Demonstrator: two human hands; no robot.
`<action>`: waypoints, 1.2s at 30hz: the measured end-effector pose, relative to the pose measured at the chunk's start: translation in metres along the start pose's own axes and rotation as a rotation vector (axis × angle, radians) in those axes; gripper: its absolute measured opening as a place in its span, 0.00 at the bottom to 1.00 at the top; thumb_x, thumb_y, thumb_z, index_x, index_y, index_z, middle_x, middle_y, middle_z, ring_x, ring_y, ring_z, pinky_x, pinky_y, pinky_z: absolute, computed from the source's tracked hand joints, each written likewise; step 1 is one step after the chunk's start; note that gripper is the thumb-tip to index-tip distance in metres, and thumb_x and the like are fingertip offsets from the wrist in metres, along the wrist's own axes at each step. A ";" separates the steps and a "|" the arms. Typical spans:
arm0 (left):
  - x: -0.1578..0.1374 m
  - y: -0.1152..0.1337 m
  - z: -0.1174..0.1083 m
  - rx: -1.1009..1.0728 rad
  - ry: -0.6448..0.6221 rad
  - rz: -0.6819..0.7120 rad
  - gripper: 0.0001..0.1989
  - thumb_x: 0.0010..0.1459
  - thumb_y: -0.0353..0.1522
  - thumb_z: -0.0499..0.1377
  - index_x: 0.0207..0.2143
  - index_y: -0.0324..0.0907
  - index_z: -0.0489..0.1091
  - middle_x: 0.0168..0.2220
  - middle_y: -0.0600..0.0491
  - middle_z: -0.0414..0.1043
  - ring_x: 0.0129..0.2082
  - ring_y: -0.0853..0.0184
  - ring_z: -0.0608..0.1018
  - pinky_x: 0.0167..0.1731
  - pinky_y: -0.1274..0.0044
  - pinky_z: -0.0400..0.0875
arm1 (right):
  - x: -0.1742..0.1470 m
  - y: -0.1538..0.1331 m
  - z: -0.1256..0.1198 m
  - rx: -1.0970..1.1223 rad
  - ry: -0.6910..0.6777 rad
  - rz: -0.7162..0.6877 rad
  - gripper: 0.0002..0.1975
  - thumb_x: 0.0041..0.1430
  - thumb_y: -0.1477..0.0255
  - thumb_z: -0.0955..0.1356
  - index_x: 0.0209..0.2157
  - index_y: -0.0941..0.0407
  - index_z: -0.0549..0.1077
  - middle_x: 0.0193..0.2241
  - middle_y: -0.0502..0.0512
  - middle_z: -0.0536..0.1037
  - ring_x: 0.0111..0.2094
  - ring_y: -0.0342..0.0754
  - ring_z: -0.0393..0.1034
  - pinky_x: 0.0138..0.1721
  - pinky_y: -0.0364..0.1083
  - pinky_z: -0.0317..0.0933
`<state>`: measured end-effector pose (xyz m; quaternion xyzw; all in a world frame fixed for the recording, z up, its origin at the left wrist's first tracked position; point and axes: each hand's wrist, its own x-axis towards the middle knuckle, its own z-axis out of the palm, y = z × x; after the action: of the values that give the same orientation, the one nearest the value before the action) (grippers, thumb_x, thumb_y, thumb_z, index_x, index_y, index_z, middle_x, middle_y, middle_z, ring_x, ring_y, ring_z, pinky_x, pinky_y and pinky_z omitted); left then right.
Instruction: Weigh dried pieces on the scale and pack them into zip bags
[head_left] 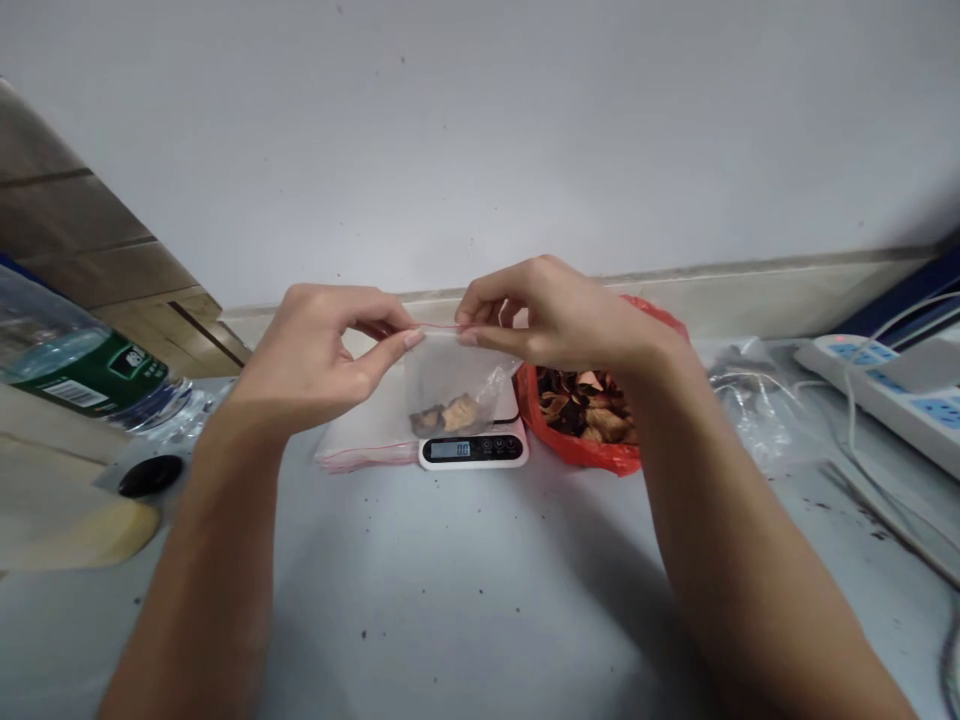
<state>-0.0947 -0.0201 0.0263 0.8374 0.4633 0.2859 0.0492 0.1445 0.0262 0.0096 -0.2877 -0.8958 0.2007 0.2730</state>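
Between my two hands hangs a clear zip-lock bag (450,375) with a red line along its top edge; a few brown and tan dried pieces (448,412) lie at its bottom. My left hand (322,355) pinches the bag's top at its left side. My right hand (559,310) pinches the same edge further right. Just behind and below the bag is a white digital scale (474,452), its display reading 0.0. A stack of flat zip-lock bags (367,455) lies left of the scale. To the right, a red plastic bag (577,450) holds many dried slices (589,405), partly hidden by my right forearm.
On the left are a green-labelled bottle (97,360), a black oval object (151,476) and a pale yellow item (112,530). A crumpled clear bag (761,400), a white power strip (907,395) and cables occupy the right. A wall (480,150) rises behind.
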 end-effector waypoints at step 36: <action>0.041 0.088 0.065 -0.059 0.295 0.368 0.10 0.70 0.28 0.59 0.41 0.46 0.81 0.41 0.55 0.86 0.39 0.64 0.84 0.43 0.72 0.78 | -0.137 0.014 -0.084 -0.255 0.512 0.353 0.24 0.71 0.71 0.62 0.65 0.51 0.75 0.57 0.62 0.82 0.60 0.64 0.76 0.59 0.62 0.72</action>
<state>0.0221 -0.0247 0.0206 0.8550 0.2966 0.4228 -0.0475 0.2950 -0.0321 0.0160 -0.5115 -0.7522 0.0524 0.4121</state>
